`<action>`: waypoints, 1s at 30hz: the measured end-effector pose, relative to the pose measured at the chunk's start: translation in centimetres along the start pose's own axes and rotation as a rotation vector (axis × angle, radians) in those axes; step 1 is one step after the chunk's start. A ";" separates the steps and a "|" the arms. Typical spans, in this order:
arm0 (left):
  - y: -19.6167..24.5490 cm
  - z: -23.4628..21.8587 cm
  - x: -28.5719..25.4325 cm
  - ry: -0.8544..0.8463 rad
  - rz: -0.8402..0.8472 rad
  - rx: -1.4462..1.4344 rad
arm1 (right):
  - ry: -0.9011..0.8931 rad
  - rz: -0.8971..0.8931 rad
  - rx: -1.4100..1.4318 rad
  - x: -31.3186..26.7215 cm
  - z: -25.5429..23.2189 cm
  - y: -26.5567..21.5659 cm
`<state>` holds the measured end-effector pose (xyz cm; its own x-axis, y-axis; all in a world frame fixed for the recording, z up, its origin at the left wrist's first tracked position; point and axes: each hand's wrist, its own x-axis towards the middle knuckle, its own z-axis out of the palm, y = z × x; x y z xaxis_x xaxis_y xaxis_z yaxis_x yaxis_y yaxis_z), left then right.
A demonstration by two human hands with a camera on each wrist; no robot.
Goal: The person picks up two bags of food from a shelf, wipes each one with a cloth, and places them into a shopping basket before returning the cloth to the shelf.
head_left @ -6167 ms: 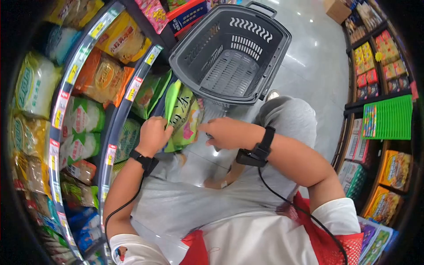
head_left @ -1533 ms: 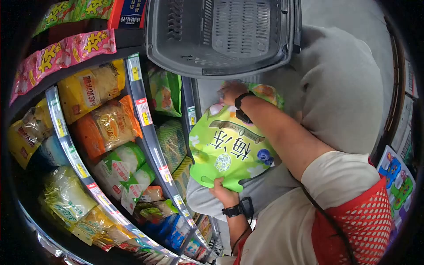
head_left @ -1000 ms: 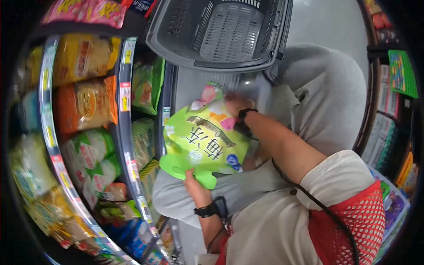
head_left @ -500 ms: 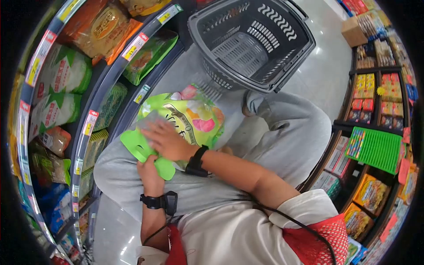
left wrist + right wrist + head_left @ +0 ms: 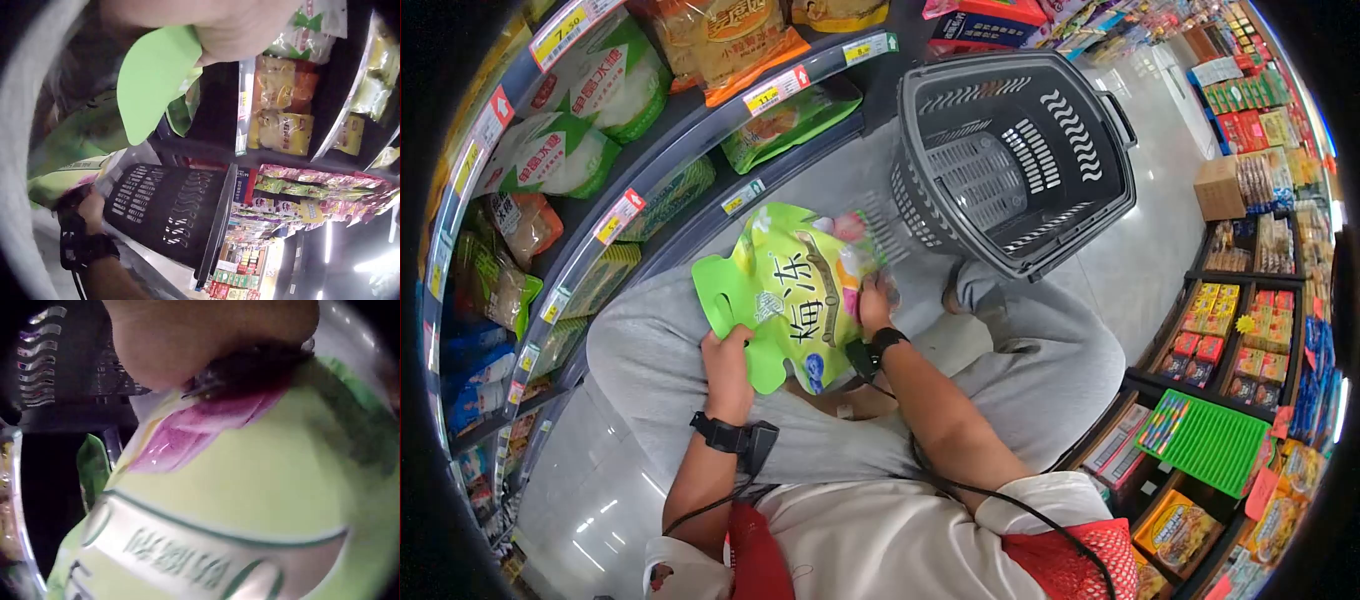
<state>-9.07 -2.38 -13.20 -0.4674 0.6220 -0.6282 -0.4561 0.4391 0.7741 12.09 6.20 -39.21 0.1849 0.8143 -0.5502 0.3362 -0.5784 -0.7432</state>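
A big lime-green snack bag (image 5: 795, 290) with printed characters and pink fruit pictures lies across my grey-trousered knees. My left hand (image 5: 728, 360) grips its cut-out handle end, seen as a green tab (image 5: 156, 81) in the left wrist view. At the bag's far edge, close to the basket, my right hand (image 5: 874, 300) holds it; the right wrist view shows that hand (image 5: 212, 337) on the bag's pink print (image 5: 187, 434). A dark grey plastic shopping basket (image 5: 980, 170) stands empty on the floor just beyond the bag, also seen as a slotted basket (image 5: 175, 212) from the left wrist.
Curved shelves (image 5: 600, 130) of bagged food with price tags run along my left. Racks of boxed goods (image 5: 1250, 330) stand on the right. Shiny grey floor (image 5: 1160, 240) lies between them, past the basket. I am crouched low in the aisle.
My right hand has slid from lying flat near the bag's handle to its far edge by the basket. The bag has turned its printed face up. My left hand keeps its grip.
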 end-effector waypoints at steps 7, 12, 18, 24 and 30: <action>0.0 0.0 0.3 0.065 0.035 -0.062 | -0.381 -1.017 -0.198 -14.0 2.7 -15.7; 0.4 -0.2 0.2 0.089 0.005 -0.092 | -0.232 -1.148 -0.502 -11.1 1.2 -13.4; -0.2 -0.4 0.4 0.082 0.016 -0.051 | -0.089 -0.235 -0.165 -1.3 -3.9 -2.1; -0.6 -0.4 0.7 0.059 0.018 -0.060 | 0.057 0.165 -0.011 -0.1 -2.3 4.0; 0.0 -0.2 0.3 0.058 -0.001 -0.074 | -0.202 0.418 0.723 -2.2 -1.7 6.2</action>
<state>-9.37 -2.36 -13.37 -0.5091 0.5816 -0.6344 -0.5103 0.3896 0.7667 15.37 0.86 -41.94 -0.0291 0.5437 -0.8388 -0.4070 -0.7729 -0.4868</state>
